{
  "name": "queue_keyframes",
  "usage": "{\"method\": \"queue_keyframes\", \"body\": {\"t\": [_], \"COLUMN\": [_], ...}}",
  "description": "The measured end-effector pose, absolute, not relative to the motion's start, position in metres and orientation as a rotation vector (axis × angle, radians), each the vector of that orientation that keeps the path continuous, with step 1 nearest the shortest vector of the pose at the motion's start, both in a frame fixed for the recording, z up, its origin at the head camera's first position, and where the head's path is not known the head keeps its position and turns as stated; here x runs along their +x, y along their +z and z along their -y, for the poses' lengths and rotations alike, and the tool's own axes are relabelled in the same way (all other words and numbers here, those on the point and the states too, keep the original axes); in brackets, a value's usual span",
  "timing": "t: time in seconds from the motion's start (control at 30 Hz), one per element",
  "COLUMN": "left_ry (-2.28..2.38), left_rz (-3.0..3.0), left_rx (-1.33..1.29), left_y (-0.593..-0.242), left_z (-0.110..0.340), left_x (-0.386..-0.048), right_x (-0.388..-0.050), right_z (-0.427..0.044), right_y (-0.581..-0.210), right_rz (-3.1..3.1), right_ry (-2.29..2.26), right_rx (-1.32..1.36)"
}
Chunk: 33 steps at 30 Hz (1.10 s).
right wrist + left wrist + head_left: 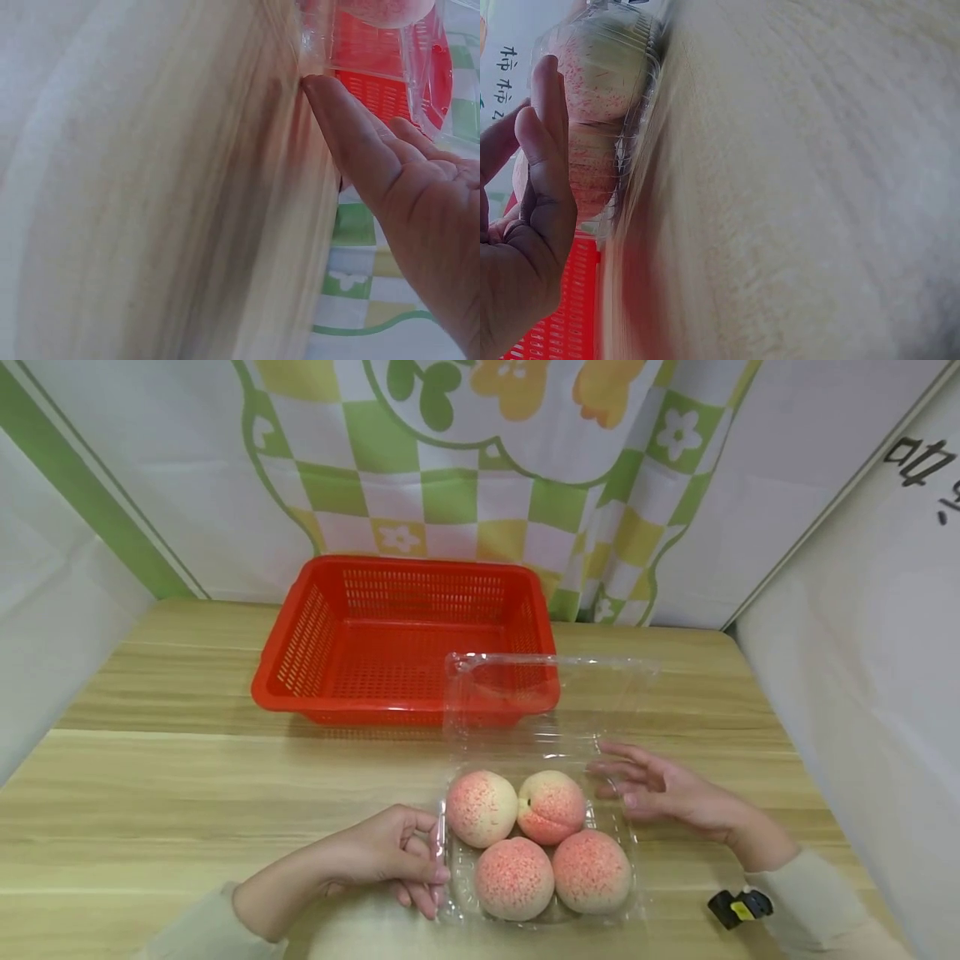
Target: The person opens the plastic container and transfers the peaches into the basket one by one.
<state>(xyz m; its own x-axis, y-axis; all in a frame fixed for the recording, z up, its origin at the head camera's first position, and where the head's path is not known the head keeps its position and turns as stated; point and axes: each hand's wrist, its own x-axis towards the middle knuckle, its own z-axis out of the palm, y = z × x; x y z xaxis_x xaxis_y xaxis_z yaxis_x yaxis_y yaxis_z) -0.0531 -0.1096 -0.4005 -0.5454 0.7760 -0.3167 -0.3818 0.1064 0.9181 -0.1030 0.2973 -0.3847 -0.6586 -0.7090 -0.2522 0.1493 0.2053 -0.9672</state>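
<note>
A clear plastic clamshell box (461, 906) holds several pink-and-cream peaches (514, 878). Its lid (600, 697) stands folded back on the far side, overlapping the red basket's near right corner in the head view. My left hand (397, 856) pinches the box's left edge, thumb at the rim. In the left wrist view that hand's fingers (551, 150) lie close along the side wall, with peaches (600, 75) behind the plastic. On the opposite side, my right hand (663, 789) is beside the box's far right corner, fingers extended; the right wrist view shows fingertips near the plastic.
Behind the box stands a red perforated basket (420, 652) on the wooden table (187, 777). A black strap with a yellow mark (741, 907) is by the right sleeve. Checked floral cloth (450, 485) hangs at the back, with white walls on both sides.
</note>
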Motion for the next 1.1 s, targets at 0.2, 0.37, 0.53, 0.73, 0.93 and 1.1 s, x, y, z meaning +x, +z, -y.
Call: {"method": "queue_keyframes", "body": {"t": [0.2, 0.37, 0.53, 0.73, 0.93, 1.1], "left_ry": [1.597, 1.594, 1.617, 1.634, 1.654, 1.696], "left_rz": [-1.494, -1.521, -1.551, -1.637, -1.774, -1.924], "left_rx": [0.424, 0.435, 0.443, 0.461, 0.464, 0.451], "left_y": [-0.4, -0.4, -0.401, -0.402, -0.401, -0.397], "left_z": [0.111, 0.111, 0.112, 0.114, 0.118, 0.118], "left_x": [-0.053, -0.054, -0.056, -0.059, -0.064, -0.069], "right_x": [-0.102, -0.101, -0.1, -0.1, -0.1, -0.101], "right_z": [-0.299, -0.298, -0.298, -0.3, -0.301, -0.302], "right_y": [-0.392, -0.394, -0.395, -0.397, -0.398, -0.4], "right_rz": [-1.633, -1.577, -1.573, -1.585, -1.61, -1.609], "right_ry": [-1.635, -1.658, -1.657, -1.649, -1.622, -1.623], "right_rx": [-0.588, -0.641, -0.634, -0.624, -0.636, -0.652]}}
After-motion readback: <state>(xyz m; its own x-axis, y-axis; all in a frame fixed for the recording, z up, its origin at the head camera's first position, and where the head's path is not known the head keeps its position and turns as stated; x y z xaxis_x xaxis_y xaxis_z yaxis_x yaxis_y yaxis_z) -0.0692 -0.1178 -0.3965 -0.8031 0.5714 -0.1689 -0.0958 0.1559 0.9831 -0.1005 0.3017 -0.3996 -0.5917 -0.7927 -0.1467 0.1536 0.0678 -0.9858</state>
